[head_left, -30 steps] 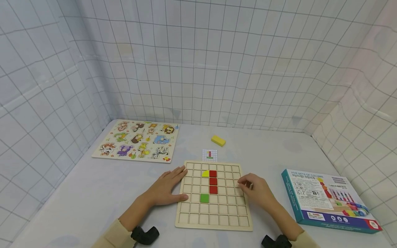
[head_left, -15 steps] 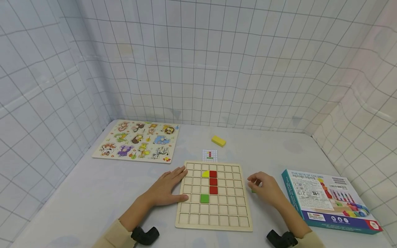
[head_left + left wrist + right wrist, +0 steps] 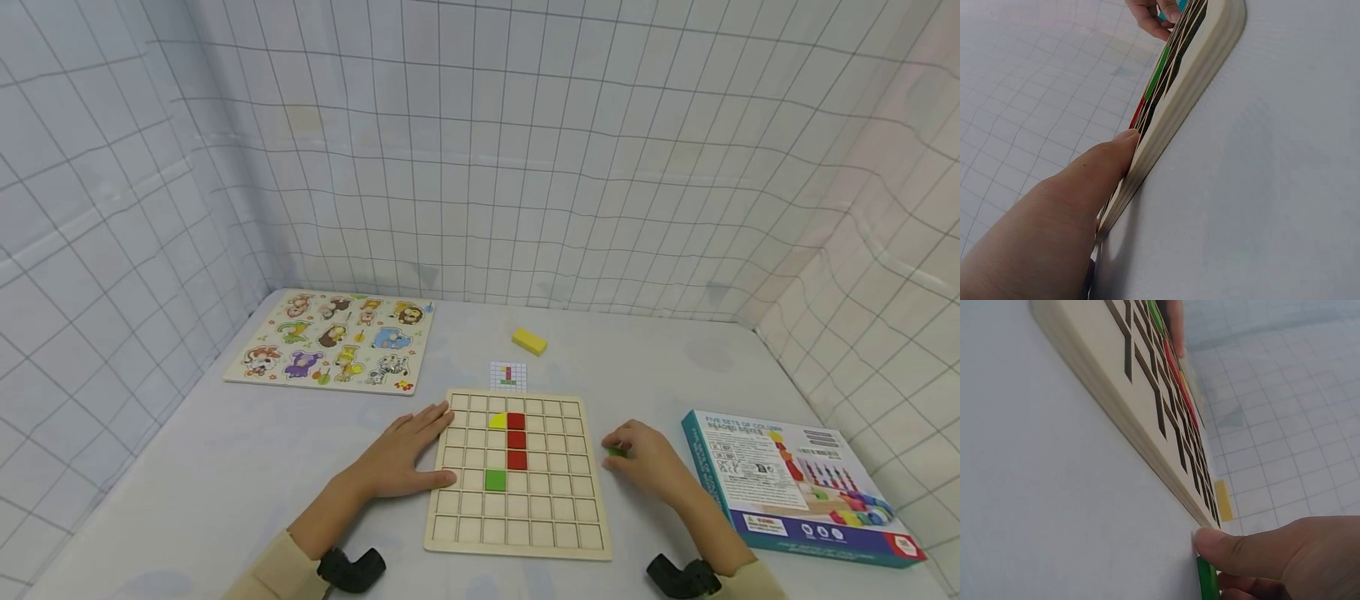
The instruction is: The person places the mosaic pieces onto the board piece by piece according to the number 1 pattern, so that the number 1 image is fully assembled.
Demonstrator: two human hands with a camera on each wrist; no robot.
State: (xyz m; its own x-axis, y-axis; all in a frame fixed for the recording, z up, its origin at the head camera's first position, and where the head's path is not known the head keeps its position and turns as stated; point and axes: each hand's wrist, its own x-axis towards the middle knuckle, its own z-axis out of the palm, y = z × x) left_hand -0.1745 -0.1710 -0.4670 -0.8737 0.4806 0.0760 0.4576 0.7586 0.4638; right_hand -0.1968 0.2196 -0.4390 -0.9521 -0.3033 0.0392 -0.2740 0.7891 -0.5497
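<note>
A wooden grid board (image 3: 517,552) lies on the table, with a column of red squares (image 3: 516,439), a yellow quarter-round piece (image 3: 498,421) and a green square (image 3: 495,480) set in its cells. My left hand (image 3: 397,458) rests with spread fingers on the board's left edge; its thumb lies over the rim in the left wrist view. Off the board's right side, my right hand (image 3: 648,462) pinches a small green block (image 3: 1208,578) between thumb and fingers, low at the table. The fingers partly hide that block in the head view.
A small pattern card (image 3: 508,376) lies just beyond the board, and a yellow block (image 3: 529,342) behind it. An animal puzzle board (image 3: 330,342) is at the back left. A teal-edged toy box (image 3: 802,483) lies at right. Gridded cloth walls enclose the table.
My right hand has moved right from over the board's right edge to the table beside it, and its fingers have closed about a green block there. The left hand has stayed put.
</note>
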